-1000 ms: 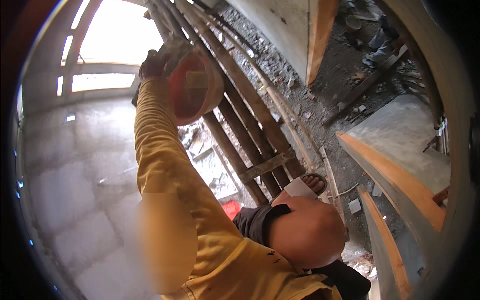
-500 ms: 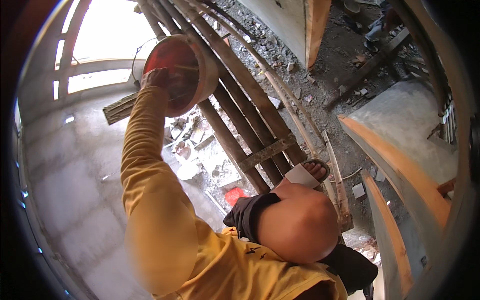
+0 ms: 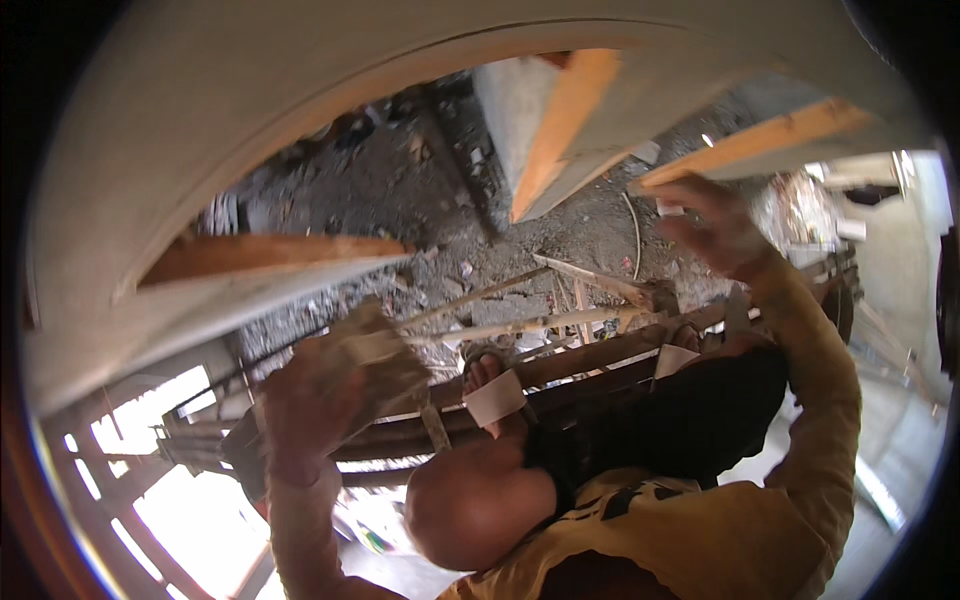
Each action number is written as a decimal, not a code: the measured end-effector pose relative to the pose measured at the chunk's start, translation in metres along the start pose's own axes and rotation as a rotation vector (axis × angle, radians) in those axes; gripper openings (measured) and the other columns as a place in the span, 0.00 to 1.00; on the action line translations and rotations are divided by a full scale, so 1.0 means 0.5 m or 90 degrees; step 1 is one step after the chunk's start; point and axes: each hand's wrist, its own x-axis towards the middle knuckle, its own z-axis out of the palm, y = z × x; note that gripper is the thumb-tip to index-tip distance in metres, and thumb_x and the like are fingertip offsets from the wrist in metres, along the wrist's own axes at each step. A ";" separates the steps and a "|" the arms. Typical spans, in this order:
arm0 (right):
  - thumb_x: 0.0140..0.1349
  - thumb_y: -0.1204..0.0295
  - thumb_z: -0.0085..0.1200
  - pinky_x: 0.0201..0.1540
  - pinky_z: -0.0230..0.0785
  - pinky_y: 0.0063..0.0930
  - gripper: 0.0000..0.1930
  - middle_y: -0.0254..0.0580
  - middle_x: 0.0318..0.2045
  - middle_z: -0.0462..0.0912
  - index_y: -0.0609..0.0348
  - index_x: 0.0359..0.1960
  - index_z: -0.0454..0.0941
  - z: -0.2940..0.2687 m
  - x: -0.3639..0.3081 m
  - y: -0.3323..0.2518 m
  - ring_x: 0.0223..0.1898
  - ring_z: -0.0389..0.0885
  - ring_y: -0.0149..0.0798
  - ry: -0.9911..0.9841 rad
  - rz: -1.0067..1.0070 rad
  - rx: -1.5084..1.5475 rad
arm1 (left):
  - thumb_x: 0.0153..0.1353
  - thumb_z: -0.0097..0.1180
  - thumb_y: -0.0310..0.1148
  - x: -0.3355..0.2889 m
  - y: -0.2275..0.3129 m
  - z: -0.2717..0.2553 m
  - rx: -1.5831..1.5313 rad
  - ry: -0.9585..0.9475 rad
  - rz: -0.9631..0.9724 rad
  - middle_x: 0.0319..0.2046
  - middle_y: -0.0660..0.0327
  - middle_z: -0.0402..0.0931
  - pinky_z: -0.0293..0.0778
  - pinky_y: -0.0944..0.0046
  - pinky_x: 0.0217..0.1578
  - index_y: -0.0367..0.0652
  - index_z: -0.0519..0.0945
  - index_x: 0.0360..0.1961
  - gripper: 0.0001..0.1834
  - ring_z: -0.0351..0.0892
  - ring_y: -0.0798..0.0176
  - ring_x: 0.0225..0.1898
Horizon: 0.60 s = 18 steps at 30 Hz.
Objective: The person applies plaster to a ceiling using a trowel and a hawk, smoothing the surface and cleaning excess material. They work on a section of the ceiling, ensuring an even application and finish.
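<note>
My left hand point(image 3: 310, 405), smeared by motion, is at the left with its fingers closed on a rough, mortar-coloured wooden board point(image 3: 378, 350). The board is blurred too, and its far side reaches toward the grey ceiling-high panels. On the right, my right hand point(image 3: 715, 228) is raised with its fingers apart and holds nothing that I can see. It is close to the orange-edged end of a grey slab point(image 3: 750, 150), and I cannot tell whether it touches it. Yellow sleeves cover both arms.
My sandalled feet point(image 3: 490, 385) are on a scaffold of wooden poles point(image 3: 590, 365). Rubble point(image 3: 400, 190) covers the ground below. A grey wedge with an orange edge point(image 3: 270, 262) juts in at left, and a curved grey surface point(image 3: 200, 130) spans the top.
The view has swung to the right. My left hand has left the red-lined bucket and now carries the wooden board over the poles. My right hand has come into view, raised.
</note>
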 end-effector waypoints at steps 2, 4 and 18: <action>0.56 0.65 0.61 0.40 0.72 0.33 0.17 0.46 0.36 0.80 0.60 0.44 0.76 0.026 0.001 -0.024 0.38 0.79 0.42 0.068 -0.199 -0.055 | 0.54 0.60 0.46 0.099 0.122 0.053 -0.051 -0.023 0.110 0.33 0.51 0.80 0.76 0.55 0.32 0.42 0.75 0.42 0.21 0.80 0.48 0.32; 0.56 0.64 0.61 0.39 0.72 0.34 0.17 0.45 0.35 0.79 0.60 0.43 0.76 0.020 -0.029 -0.037 0.38 0.79 0.42 0.107 -0.178 -0.061 | 0.54 0.61 0.45 0.183 0.244 0.102 -0.098 -0.046 0.206 0.32 0.48 0.79 0.76 0.55 0.34 0.39 0.75 0.42 0.22 0.81 0.46 0.34; 0.66 0.58 0.47 0.41 0.69 0.26 0.20 0.43 0.33 0.80 0.66 0.42 0.77 0.048 -0.260 0.197 0.36 0.77 0.31 0.473 0.377 0.456 | 0.58 0.57 0.44 0.334 0.745 0.425 -0.375 0.048 0.232 0.36 0.44 0.77 0.74 0.53 0.38 0.31 0.72 0.47 0.26 0.79 0.45 0.37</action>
